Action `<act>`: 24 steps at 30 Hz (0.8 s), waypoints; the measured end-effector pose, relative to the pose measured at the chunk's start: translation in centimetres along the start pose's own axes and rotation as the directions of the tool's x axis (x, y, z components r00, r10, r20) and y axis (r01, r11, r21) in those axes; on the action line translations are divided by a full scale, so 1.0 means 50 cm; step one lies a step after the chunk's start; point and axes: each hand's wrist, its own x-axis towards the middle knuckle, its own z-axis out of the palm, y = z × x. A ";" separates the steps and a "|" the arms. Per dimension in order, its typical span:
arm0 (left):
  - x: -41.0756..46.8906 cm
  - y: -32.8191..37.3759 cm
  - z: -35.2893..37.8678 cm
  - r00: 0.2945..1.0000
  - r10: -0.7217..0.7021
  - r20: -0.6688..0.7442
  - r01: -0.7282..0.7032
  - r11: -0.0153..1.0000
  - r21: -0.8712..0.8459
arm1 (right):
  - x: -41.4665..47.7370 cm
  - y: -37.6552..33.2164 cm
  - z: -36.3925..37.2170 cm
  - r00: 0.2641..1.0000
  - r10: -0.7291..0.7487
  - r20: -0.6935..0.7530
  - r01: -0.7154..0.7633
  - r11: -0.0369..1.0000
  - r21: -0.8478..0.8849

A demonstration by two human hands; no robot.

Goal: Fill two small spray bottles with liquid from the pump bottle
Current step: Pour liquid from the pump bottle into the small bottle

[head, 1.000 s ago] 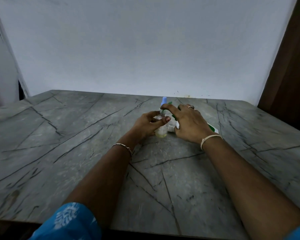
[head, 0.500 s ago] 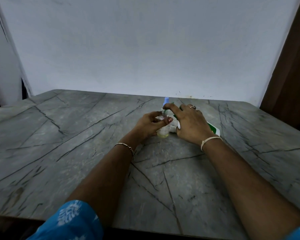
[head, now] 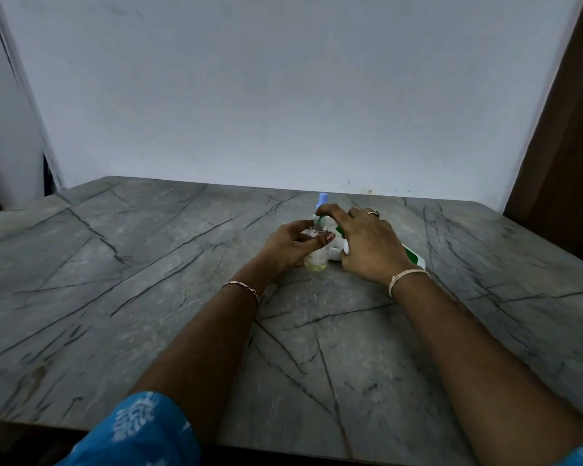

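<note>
A small clear spray bottle with pale yellow liquid at its bottom stands upright on the grey stone table. My left hand grips its upper body, thumb across the front. My right hand reaches over from the right, its fingertips pinching the bottle's neck just under the light blue spray top. A white and green pump bottle lies on its side under and behind my right hand, mostly hidden. Only one spray bottle can be made out.
The table runs wide to the left, right and front of the hands. A pale wall stands just behind its far edge. A dark wooden panel rises at the right.
My right fingertips have shifted slightly along the bottle's neck under the blue top. The left hand keeps its hold and the bottle stays in place.
</note>
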 end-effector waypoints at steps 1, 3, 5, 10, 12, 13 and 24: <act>0.001 0.000 0.000 1.000 0.000 0.002 0.000 1.000 0.002 | 0.000 0.001 -0.001 1.000 -0.001 0.009 0.000 1.000 0.011; 0.001 0.000 -0.001 1.000 -0.002 0.007 0.002 1.000 0.003 | 0.004 0.002 -0.004 0.999 0.003 0.033 -0.005 0.999 0.054; 0.001 0.001 -0.001 1.000 -0.010 0.012 0.010 1.000 -0.001 | 0.008 0.000 -0.006 0.999 0.008 0.036 -0.011 0.996 0.087; 0.000 0.000 0.000 1.000 -0.023 0.009 0.023 1.000 -0.013 | 0.010 -0.005 -0.004 1.000 0.005 0.022 -0.006 0.997 0.079; -0.001 -0.001 0.000 1.000 -0.028 0.002 0.028 0.999 -0.019 | 0.005 -0.004 -0.002 1.000 0.001 0.021 -0.002 0.998 0.059; -0.002 -0.001 0.000 1.000 -0.028 -0.001 0.028 0.999 -0.017 | 0.002 -0.003 -0.003 1.000 -0.001 0.023 0.000 0.999 0.051; -0.006 0.003 0.002 1.000 0.001 -0.024 0.000 0.999 0.047 | 0.009 -0.005 -0.004 0.999 0.018 0.032 -0.020 0.998 0.054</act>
